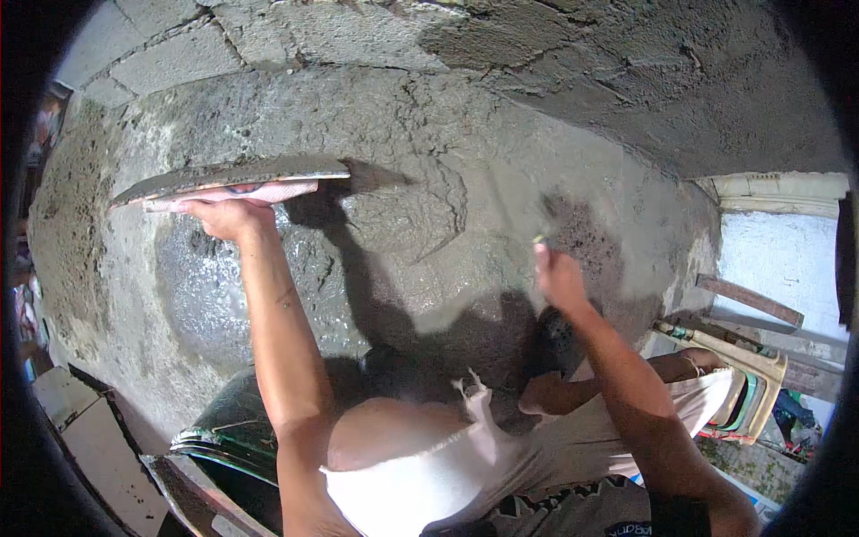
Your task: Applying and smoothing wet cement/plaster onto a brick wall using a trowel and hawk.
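Observation:
My left hand [234, 217] is closed under a flat mortar board [255, 172], with a pinkish cloth or pad [237, 194] between palm and board. Grey wet mortar coats the board's upper side. Over to the right, my right hand [562, 279] is clenched around a small handle with a yellowish tip [539, 239]; the rest of that tool is hidden or blurred. Both hands are above a surface of wet grey cement [501, 179], smeared and ridged in the middle, glossy near the left forearm. Beside the right hand lies a darker, pitted patch [586, 242].
Bare concrete blocks [179, 72] and a rough mortar-coated face [644, 89] border the cement. A dark green container [237, 421] stands at lower left, near pale boards [107, 456]. Stacked plastic chairs [761, 385] and a wooden strip [750, 300] are at right. My bare knee [394, 434] juts forward below.

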A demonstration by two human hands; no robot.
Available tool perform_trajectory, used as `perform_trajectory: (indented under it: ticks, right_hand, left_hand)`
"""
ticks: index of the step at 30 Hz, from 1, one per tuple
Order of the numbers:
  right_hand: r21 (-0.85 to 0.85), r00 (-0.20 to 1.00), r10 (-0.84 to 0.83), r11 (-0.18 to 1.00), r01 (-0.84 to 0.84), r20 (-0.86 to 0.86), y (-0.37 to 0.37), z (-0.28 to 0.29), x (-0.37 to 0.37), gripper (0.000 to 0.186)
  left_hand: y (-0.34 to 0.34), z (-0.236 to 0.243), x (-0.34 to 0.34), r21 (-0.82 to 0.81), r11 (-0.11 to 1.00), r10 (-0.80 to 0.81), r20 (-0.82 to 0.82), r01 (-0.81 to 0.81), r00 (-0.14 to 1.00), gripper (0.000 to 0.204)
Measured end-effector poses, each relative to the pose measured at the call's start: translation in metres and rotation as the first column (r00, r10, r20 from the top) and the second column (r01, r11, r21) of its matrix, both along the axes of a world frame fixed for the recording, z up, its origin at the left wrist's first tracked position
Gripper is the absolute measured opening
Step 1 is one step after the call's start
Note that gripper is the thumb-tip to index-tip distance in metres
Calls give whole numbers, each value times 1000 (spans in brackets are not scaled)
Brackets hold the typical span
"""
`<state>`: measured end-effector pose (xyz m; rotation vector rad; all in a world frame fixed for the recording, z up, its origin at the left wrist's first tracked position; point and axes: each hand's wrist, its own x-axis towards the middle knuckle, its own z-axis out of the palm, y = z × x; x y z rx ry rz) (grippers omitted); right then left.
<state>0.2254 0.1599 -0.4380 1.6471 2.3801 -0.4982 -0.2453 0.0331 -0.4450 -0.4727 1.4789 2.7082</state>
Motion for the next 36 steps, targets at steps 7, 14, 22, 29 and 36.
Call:
perform_trajectory:
  ticks: [7,14,22,29,36]
  right_hand:
    - [-801,710,-666,542,252,-227,-34,-29,-66,54]
    - [-803,853,-424,595,8,-306,17,-23,-78,42]
    - [288,879,441,831,-476,180,31,19,-73,29]
    - [381,831,555,761,-525,39,94,103,-66,27]
    - [193,741,660,717,-670,121,141,73,-6,33]
  left_hand:
    - [-1,-6,-2,-31,997,73,42,-72,996,81]
    - [-24,-11,4,-242,967,106,121,-74,987,74]
    - [-29,-18,3,-96,992,96,125,-84,987,70]
    - [-23,-13,4,-102,994,-49,-1,49,999,70]
    - [-13,-12,16,8,999,-54,70,54,996,68]
